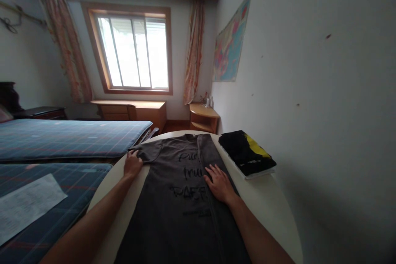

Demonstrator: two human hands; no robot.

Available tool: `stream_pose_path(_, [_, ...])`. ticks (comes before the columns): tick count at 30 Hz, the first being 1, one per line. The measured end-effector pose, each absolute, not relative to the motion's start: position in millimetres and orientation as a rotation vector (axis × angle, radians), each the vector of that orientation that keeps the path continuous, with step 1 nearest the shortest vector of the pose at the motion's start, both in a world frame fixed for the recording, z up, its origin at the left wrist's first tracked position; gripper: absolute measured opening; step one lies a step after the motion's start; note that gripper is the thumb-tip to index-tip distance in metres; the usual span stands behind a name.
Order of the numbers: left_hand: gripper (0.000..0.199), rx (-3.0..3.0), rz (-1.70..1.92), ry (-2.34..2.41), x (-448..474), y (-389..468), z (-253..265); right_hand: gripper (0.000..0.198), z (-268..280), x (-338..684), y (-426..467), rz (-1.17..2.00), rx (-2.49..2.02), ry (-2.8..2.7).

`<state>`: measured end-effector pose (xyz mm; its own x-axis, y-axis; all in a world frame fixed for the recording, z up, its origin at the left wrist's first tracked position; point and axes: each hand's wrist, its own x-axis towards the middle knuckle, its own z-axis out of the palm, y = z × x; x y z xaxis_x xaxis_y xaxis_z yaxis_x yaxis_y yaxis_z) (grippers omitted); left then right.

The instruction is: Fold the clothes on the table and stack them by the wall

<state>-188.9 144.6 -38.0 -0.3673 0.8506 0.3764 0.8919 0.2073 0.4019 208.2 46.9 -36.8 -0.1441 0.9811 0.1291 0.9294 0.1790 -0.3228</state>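
Observation:
A dark grey T-shirt [173, 214] with black lettering lies spread on a round cream table [262, 202], collar at the far end. Its right side is folded inward over part of the lettering, while the left sleeve sticks out toward the table's left edge. At that sleeve's hem, my left hand [133, 164] is closed with bent fingers on the cloth; the exact grip is partly hidden. My right hand [220, 183] rests flat on the folded strip, fingers spread. The shirt's lower part runs out of view at the bottom.
A black folded garment with a yellow patch [246, 152] lies on the table's right side, near the white wall [324, 132]. To the left are plaid mattresses [71, 138], one bearing a paper sheet [31, 206]. A desk [148, 111] and corner shelf [204, 111] stand beyond.

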Motion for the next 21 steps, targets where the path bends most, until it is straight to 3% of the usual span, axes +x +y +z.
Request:
stream_pose_path(6, [0.050, -2.037, -1.121, -1.816, -142.9, 142.6, -2.1, 0.058, -36.0, 208.3, 46.4, 0.243, -1.819, -2.156])
stream_pose_path(11, [0.053, -2.552, -0.867, -1.527, -100.0, 119.7, -13.0, 0.057, -38.2, 209.1, 47.2, 0.244, -1.814, -2.157])
stream_pose_path(15, [0.060, -2.632, -0.920, -1.513, -98.1, 108.7, -34.0, 0.057, -39.4, 209.9, 47.5, 0.227, -1.811, -2.154])
stream_pose_path(21, [0.050, -2.367, -0.942, -1.837, -124.5, 116.9, -42.8, 0.049, -31.5, 198.6, 54.6, 0.077, -1.855, -2.140])
